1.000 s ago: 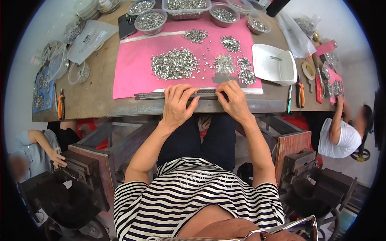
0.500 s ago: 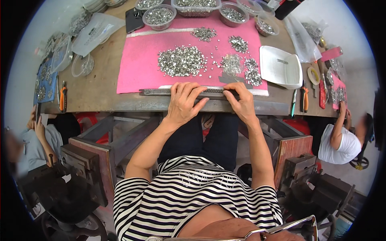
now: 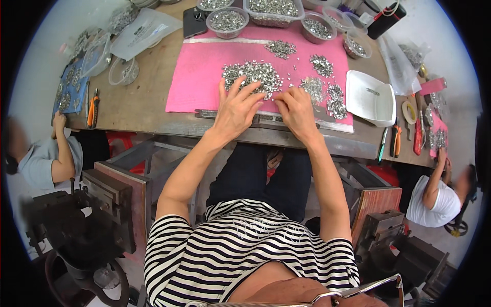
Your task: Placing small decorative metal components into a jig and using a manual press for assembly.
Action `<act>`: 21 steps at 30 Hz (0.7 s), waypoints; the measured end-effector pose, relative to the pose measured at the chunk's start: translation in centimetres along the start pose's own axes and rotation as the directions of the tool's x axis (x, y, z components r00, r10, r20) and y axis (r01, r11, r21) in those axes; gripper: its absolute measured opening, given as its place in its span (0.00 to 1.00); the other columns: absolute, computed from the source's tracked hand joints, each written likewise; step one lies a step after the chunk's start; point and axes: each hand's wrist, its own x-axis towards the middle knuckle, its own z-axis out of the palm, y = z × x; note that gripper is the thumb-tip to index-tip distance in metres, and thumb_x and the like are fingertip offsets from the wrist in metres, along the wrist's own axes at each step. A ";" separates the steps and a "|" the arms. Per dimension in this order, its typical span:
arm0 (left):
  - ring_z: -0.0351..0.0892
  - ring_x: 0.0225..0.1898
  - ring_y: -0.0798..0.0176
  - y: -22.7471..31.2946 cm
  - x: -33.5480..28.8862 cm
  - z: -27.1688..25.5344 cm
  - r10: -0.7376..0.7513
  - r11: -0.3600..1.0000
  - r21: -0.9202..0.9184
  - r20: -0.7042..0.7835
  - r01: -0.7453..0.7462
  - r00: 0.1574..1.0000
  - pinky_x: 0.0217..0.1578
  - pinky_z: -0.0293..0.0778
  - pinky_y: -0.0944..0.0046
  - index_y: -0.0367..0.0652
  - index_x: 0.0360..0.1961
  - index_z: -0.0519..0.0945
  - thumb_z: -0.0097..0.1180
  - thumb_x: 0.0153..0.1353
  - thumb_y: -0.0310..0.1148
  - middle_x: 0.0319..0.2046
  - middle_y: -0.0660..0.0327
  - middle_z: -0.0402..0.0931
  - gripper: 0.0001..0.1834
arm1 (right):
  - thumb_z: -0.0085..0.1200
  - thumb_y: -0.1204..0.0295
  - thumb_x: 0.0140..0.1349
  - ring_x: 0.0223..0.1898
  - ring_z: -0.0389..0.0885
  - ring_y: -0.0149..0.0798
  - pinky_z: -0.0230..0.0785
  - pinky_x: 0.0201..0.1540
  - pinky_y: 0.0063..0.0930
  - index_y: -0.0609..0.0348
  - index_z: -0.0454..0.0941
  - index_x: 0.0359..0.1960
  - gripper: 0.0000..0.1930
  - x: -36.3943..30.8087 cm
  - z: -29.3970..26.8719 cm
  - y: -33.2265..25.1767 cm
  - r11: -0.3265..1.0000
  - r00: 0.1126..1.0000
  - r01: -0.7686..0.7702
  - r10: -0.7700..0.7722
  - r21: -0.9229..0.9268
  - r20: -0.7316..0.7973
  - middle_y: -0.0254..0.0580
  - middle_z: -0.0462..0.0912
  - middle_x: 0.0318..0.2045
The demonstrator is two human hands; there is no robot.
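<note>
My left hand (image 3: 236, 108) reaches over the near edge of a large pile of small shiny metal pieces (image 3: 258, 73), fingers spread. Beside it, my right hand (image 3: 297, 115) has its thumb and fingertips pinched together just above the pink mat (image 3: 194, 77), at the pile's right edge. Whatever that pinch holds is too small to make out. Under my wrists a long dark metal bar (image 3: 266, 118) with a row of small marks or slots lies along the mat's near edge, partly hidden by the hands. Right of the pile sits a bunch of thin silvery wire-like parts (image 3: 313, 89).
Smaller heaps of metal pieces (image 3: 336, 101) lie on the mat. Filled plastic tubs (image 3: 227, 23) and a dark phone (image 3: 195, 22) stand behind. A white tray (image 3: 369, 110) and orange-handled pliers (image 3: 396, 140) are at right, more pliers (image 3: 93, 111) at left. Co-workers sit on both sides.
Both hands have left the metal bar and moved forward to the pile. My left fingers have spread, my right fingers pinch at the pile's edge. The view has shifted somewhat.
</note>
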 end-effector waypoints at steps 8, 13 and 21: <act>0.72 0.45 0.59 -1.1 1.5 1.0 0.010 1.000 -0.017 0.080 -0.008 0.997 0.56 0.58 0.47 0.50 0.34 0.86 0.68 0.56 0.34 0.34 0.66 0.74 0.05 | 0.62 0.75 0.59 0.40 0.75 0.44 0.63 0.44 0.39 0.57 0.80 0.32 0.03 0.8 0.8 0.4 0.992 0.995 0.050 -0.039 -0.117 0.095 0.40 0.76 0.32; 0.72 0.44 0.59 -2.1 2.2 1.2 0.061 0.997 -0.062 0.112 -0.054 0.992 0.57 0.58 0.47 0.51 0.33 0.85 0.68 0.56 0.34 0.34 0.65 0.74 0.05 | 0.63 0.74 0.59 0.39 0.76 0.43 0.63 0.44 0.37 0.57 0.81 0.34 0.03 0.7 -0.1 0.8 1.000 0.996 -0.001 0.003 -0.021 0.084 0.38 0.77 0.32; 0.72 0.46 0.59 -2.4 2.7 0.7 0.173 0.985 -0.025 0.163 -0.172 0.971 0.56 0.59 0.46 0.49 0.33 0.84 0.66 0.57 0.35 0.35 0.64 0.75 0.04 | 0.62 0.75 0.58 0.38 0.76 0.44 0.62 0.44 0.38 0.56 0.81 0.34 0.04 1.0 1.3 0.6 0.997 0.995 0.027 -0.020 -0.077 0.100 0.40 0.75 0.32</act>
